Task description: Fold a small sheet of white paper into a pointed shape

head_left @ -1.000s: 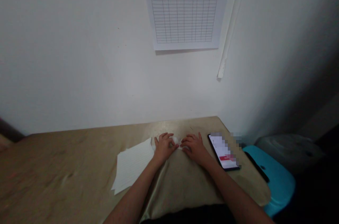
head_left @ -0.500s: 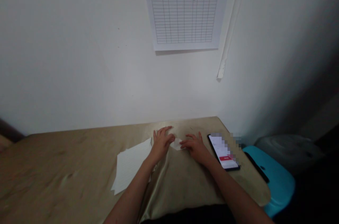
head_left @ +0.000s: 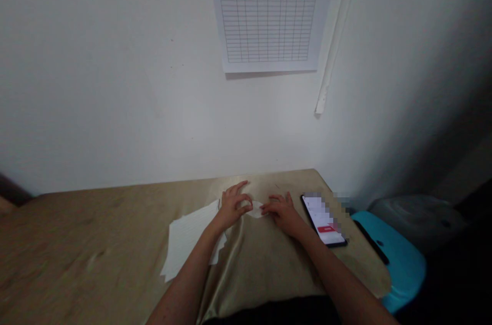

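Observation:
My left hand and my right hand rest close together on a table covered with a tan satin cloth. Between them lies a small white piece of paper, and the fingertips of both hands pinch its edges. The left fingers are curled over its left side, the right fingers press its right side. Left of my left forearm lies a stack of white sheets, flat on the cloth. Most of the small paper is hidden under my fingers.
A phone with a lit screen lies just right of my right hand. A turquoise stool stands past the table's right edge. The wall behind carries a printed grid sheet and a white strip.
My left hand has shifted slightly away from me and its fingers have spread a little. The small paper now shows more between the hands. The view has barely moved.

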A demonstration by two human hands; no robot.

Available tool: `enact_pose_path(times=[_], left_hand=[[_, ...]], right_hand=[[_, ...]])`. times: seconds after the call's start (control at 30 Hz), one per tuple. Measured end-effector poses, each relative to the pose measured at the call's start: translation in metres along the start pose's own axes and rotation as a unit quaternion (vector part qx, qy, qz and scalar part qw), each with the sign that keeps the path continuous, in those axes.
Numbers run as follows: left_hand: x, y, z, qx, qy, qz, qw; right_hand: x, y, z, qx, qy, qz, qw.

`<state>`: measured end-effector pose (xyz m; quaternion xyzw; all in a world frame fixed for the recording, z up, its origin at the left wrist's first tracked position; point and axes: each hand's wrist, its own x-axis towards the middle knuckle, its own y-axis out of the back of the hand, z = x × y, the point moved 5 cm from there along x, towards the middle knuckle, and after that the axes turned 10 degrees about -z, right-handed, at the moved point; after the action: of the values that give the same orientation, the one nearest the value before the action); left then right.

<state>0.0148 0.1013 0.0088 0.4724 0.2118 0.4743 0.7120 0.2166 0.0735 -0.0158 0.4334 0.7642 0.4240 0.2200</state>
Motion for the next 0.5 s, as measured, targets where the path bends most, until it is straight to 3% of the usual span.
enact_pose_path(times=[0.27,0.5], left_hand=[[0.003,-0.003,-0.007,0.001,0.015,-0.006,1.0],[0.002,0.003,-0.011,-0.011,0.035,0.035,0.999]], right_hand=[[0.0,0.001,-0.001,0.005,0.008,0.007,1.0],[0.0,0.001,-0.002,0.026,0.011,0.008,1.0]])
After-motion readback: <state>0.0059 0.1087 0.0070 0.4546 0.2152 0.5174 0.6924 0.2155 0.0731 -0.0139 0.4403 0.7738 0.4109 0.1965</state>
